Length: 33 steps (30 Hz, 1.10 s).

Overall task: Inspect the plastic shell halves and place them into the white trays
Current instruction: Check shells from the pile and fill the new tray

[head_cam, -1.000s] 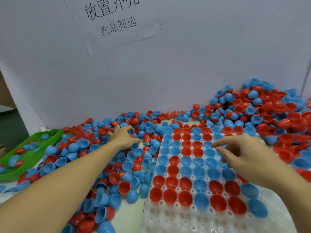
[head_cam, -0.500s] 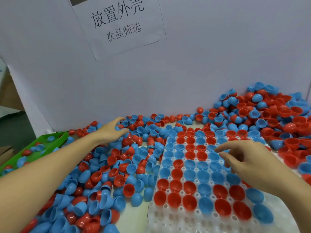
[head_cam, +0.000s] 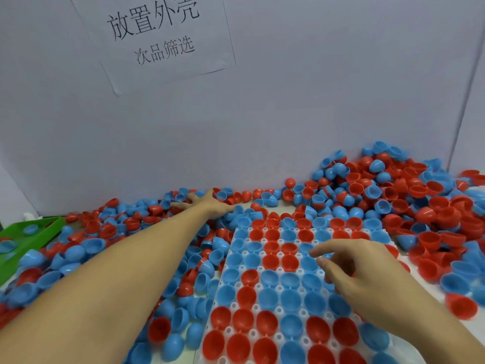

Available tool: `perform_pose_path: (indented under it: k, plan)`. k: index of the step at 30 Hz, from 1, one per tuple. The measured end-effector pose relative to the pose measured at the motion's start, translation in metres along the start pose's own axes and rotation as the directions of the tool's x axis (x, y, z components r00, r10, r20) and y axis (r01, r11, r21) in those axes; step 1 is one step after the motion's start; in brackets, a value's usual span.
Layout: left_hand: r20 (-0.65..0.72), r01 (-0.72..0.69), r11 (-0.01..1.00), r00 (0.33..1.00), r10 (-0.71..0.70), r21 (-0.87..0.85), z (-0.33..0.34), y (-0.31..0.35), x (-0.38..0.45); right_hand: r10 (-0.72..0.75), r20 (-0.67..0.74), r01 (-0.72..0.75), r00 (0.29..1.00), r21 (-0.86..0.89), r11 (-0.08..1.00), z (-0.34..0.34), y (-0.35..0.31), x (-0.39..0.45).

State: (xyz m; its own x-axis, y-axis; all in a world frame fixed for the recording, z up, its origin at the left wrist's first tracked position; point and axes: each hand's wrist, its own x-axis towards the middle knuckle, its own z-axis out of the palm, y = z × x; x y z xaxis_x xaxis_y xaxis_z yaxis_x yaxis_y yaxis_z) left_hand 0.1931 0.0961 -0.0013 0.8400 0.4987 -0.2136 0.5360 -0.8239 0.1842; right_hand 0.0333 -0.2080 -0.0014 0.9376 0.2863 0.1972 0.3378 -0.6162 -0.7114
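A white tray (head_cam: 228, 331) lies in front of me, its cups filled with several red and blue shell halves, open side up. Loose red and blue shell halves (head_cam: 110, 232) cover the table to the left. A taller heap of shell halves (head_cam: 409, 195) rises at the back right. My left hand (head_cam: 207, 204) reaches far back, fingers spread flat on the loose shells near the wall. My right hand (head_cam: 349, 269) hovers over the tray's right half with fingers loosely curled, and nothing shows in it.
A green tray (head_cam: 25, 241) with a few shell halves sits at the left edge. A white wall (head_cam: 315, 101) with a paper sign (head_cam: 162, 35) closes off the back. A bare strip of table (head_cam: 195, 350) runs along the tray's left side.
My left hand has moved further back and to the right across the loose shells, and its fingers have spread. My right hand has stayed over the tray. The camera has tilted up a little.
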Motion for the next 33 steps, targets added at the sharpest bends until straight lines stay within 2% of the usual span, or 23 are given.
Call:
perform_pose_path:
  k: [3,5,9,11,17,22,24,27,30,33]
  plan:
    - [0.022,0.127,0.992,0.992,-0.126,-0.029,-0.002,0.009,0.010,0.010,-0.003,-0.010,1.000,0.000,1.000,-0.001,0.003,0.001]
    - [-0.034,0.165,0.986,0.986,-0.165,-0.003,0.002,0.008,0.013,0.011,-0.007,-0.011,1.000,0.004,1.000,-0.001,0.004,0.001]
    - [-0.216,0.035,0.999,0.976,-0.029,0.026,0.012,-0.012,0.021,0.012,-0.012,-0.012,1.000,0.017,1.000,0.000,0.004,0.000]
    - [-0.245,-0.016,1.000,0.969,0.020,0.018,0.015,-0.022,0.024,0.006,-0.008,-0.006,1.000,0.017,1.000,0.000,0.005,0.000]
    - [-0.103,0.037,0.994,0.994,-0.027,0.100,0.003,-0.026,0.036,0.015,-0.001,-0.015,1.000,0.026,1.000,0.001,0.005,0.000]
    - [-0.143,0.061,0.996,0.988,-0.051,0.069,0.000,-0.025,0.042,0.015,0.001,-0.015,1.000,0.025,1.000,0.001,0.005,0.000]
    - [-0.157,0.055,0.999,0.986,-0.055,-0.005,-0.003,-0.028,0.041,0.024,-0.002,-0.024,1.000,0.024,0.999,0.000,0.005,0.000]
    - [-0.190,-0.020,0.953,0.981,-0.040,-0.304,-0.009,-0.040,0.038,0.031,-0.011,-0.031,0.999,0.024,0.999,-0.002,0.005,0.000]
    - [-0.215,-0.084,0.829,0.975,-0.045,-0.552,-0.018,-0.055,0.033,0.033,-0.008,-0.033,0.999,0.011,0.999,-0.002,0.003,0.000]
    - [-0.208,-0.080,0.666,0.971,-0.115,-0.742,-0.035,-0.065,0.021,0.032,0.003,-0.032,0.999,0.003,0.999,-0.001,0.000,0.000]
